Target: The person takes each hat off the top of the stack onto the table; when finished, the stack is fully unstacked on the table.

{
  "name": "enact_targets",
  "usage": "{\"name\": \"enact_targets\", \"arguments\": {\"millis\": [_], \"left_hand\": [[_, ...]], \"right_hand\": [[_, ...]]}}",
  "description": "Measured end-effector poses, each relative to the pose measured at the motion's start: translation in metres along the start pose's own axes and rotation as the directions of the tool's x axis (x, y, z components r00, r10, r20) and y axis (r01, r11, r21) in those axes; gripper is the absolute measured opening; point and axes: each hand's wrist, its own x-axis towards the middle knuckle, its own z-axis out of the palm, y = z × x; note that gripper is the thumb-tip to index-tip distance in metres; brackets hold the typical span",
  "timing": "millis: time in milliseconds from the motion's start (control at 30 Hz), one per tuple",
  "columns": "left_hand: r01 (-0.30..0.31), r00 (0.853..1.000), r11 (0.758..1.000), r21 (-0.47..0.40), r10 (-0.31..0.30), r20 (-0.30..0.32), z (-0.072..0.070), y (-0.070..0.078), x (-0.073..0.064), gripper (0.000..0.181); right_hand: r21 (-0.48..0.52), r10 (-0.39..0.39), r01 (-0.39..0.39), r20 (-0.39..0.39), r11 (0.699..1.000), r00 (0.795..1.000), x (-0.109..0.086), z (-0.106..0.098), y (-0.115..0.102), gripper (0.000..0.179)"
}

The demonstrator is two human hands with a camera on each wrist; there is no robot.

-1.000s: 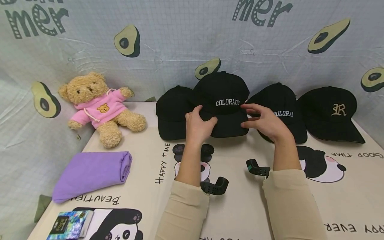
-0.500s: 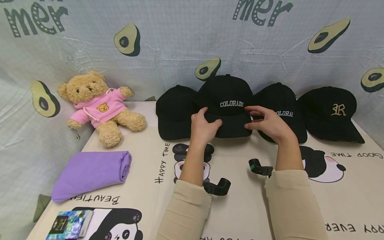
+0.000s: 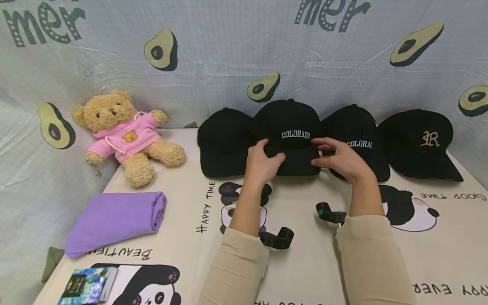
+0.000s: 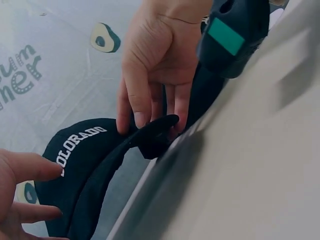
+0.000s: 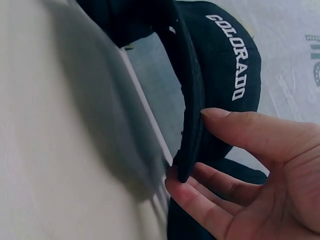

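Observation:
A black baseball cap lettered COLORADO stands between both hands, its brim facing forward. My left hand pinches the brim's left side; in the left wrist view its thumb lies against the brim. With my right hand I hold the other side, and the right wrist view shows the thumb on the brim and fingertips at its edge. A plain-fronted black cap is left of the held one. Another COLORADO cap, partly hidden by my right hand, and a cap with a gold R are at right.
At the back left a teddy bear in a pink hoodie leans against the avocado-print backdrop. A folded purple cloth and a small colourful book lie on the left of the panda-print table.
Both hands have shifted right with the held COLORADO cap, and its crown has come down a little. The other caps, the bear and the cloth have stayed put.

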Motion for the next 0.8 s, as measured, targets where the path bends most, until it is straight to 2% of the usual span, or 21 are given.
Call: {"name": "enact_targets", "arguments": {"millis": [167, 333, 800], "left_hand": [[-0.021, 0.999, 0.999, 0.029, 0.019, 0.05, 0.006, -0.005, 0.001, 0.07], [-0.034, 0.997, 0.998, 0.046, 0.031, 0.075, 0.011, -0.011, 0.003, 0.07], [-0.045, 0.994, 0.999, -0.003, 0.045, 0.099, 0.025, -0.024, 0.008, 0.067]], "right_hand": [[-0.046, 0.028, -0.028, -0.013, 0.999, 1.0, -0.004, -0.001, 0.001, 0.074], [-0.08, 0.039, -0.041, -0.022, 0.996, 0.999, -0.005, -0.002, 0.004, 0.075], [-0.041, 0.057, -0.06, -0.067, 0.997, 0.996, -0.003, 0.0, 0.008, 0.073]]}}
